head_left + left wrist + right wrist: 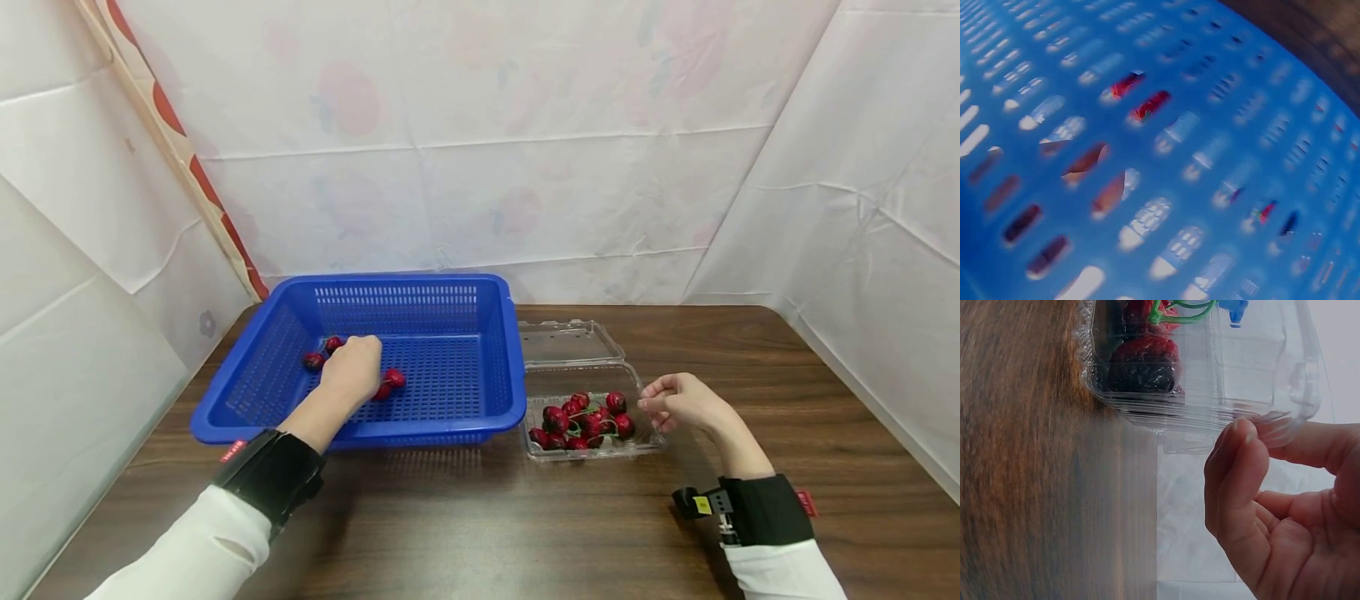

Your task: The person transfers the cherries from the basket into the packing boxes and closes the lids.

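- The left hand reaches down inside the blue basket, its back turned up; its fingertips are hidden, so I cannot tell how closed they are or whether they hold anything.
- The blue basket is glossy plastic, a rounded rectangle with flaring walls and rows of elongated slots.
- Round, shiny red cherries lie on its slotted floor, on both sides of that hand.
- The right hand pinches the right edge of the clear box between thumb and bent fingers, the gap closed down to the thin plastic.
- The clear box is brittle-looking and ridged, standing just beside the basket, its see-through lid folded back behind it.
- Inside sits a heap of dark-red fruit, smooth-skinned, with thin green stems.
- Beneath everything runs a brown wood-grain tabletop.
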Tool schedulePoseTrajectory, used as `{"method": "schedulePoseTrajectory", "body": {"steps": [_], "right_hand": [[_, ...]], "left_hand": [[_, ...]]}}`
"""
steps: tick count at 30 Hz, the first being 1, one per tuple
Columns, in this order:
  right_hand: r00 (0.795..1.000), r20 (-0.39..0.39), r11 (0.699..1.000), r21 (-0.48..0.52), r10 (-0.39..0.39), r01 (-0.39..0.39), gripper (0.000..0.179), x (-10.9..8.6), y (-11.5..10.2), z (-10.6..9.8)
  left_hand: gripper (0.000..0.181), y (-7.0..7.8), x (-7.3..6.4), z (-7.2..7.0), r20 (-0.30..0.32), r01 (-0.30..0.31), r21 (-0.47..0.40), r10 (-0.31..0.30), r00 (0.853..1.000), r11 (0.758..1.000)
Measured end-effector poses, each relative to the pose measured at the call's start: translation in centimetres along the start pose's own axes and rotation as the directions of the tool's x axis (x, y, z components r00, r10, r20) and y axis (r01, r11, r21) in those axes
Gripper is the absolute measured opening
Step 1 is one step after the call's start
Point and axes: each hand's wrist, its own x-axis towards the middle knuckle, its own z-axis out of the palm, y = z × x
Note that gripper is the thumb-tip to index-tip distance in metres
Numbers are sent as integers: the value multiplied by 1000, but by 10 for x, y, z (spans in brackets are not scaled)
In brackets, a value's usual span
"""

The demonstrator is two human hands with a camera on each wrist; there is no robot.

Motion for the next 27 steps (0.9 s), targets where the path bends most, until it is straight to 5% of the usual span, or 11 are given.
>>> {"method": "schedulePoseTrajectory", "body": {"steps": [6,12,18,27], "right_hand": [[1000,2,1000,3,0,0,18,0,0,0],[1000,9,1000,14,7,-7,17,0,0,0],[1000,7,1000,15,6,-6,16,0,0,0],[1000,-2,1000,17,8,-8,17,1,0,0]], "left_hand": [[3,7,-7,-5,-42,-9,-50,7,999,999],[23,15,-16,-11,-76,-28,-118,19,997,993],[13,21,-25,-15,-114,-75,-165,56,992,983],[10,33,-35,-17,-127,-57,-246,27,992,968]]}}
